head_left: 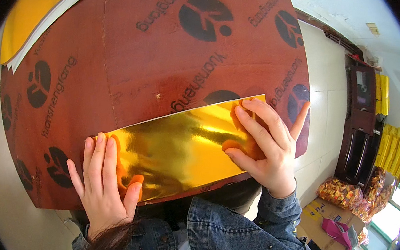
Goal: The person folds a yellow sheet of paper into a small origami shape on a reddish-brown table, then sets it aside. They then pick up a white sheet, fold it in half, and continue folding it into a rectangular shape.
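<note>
A long sheet of shiny gold foil paper (178, 144) lies at a slant near the front edge of the reddish-brown board table (137, 69). A thin white edge shows along its far side. On its left end rests my left hand (106, 178), fingers stretched forward and thumb apart. My right hand (270, 149) lies over the right end with its fingers spread, the little finger sticking out past the paper. Both hands press on the foil from above, and neither grips around it. Their reflections show in the gold surface.
A stack of gold and white sheets (41, 15) sits at the table's far left corner. Beyond the right edge are a tiled floor, a dark wooden cabinet (358, 127), yellow bundles (394, 150), filled plastic bags (344, 193) and a cardboard box (321, 225) with a pink item.
</note>
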Available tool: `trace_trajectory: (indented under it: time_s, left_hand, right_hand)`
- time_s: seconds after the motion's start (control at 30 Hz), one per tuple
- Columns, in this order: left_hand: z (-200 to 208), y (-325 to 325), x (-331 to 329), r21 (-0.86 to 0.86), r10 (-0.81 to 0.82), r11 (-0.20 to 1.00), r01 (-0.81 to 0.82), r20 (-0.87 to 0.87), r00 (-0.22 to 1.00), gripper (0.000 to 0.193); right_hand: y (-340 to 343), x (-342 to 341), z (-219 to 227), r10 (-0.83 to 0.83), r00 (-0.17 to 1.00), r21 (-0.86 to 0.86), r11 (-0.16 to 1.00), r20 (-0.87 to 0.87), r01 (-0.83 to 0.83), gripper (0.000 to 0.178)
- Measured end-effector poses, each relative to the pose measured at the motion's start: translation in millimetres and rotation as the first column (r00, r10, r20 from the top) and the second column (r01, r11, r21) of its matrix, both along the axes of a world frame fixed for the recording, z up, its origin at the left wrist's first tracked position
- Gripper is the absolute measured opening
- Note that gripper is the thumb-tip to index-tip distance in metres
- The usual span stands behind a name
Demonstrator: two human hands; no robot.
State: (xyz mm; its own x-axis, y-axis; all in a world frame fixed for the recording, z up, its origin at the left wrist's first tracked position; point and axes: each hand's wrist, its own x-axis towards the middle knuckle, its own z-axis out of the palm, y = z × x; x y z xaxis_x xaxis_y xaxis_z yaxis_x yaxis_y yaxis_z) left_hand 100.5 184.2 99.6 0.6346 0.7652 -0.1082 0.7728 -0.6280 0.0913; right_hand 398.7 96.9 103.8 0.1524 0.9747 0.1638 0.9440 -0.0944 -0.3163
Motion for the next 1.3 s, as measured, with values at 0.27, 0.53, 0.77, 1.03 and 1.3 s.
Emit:
trace_trajectory:
  time_s: [0.27,0.53,0.77,1.03,1.3]
  left_hand:
    - [0.0,1.2,3.0,-0.016,0.016,1.000,-0.016,0.002,1.000,0.069]
    - [4.2,9.4,9.1,-0.084,0.013,0.996,-0.012,0.016,1.000,0.075]
    - [4.8,12.6,6.0,-0.112,-0.007,0.994,0.015,0.074,0.997,0.082]
    - [-5.9,12.3,3.8,-0.017,-0.048,0.999,0.052,0.168,0.985,0.086]
    - [-3.0,0.2,20.7,0.101,-0.001,0.995,-0.021,0.209,0.978,0.088]
  right_hand:
    - [1.7,3.2,0.2,0.008,1.000,-0.010,1.000,0.000,-0.008,0.064]
    - [5.8,-1.4,9.4,0.007,1.000,-0.106,0.994,-0.008,-0.007,0.069]
    - [10.3,-29.7,15.2,-0.083,0.991,-0.123,0.988,0.106,0.096,0.062]
    - [6.1,-46.8,14.3,-0.070,0.976,-0.097,0.991,0.204,0.091,0.084]
    - [3.4,-54.2,2.9,-0.090,0.975,-0.045,0.994,0.205,0.101,0.095]
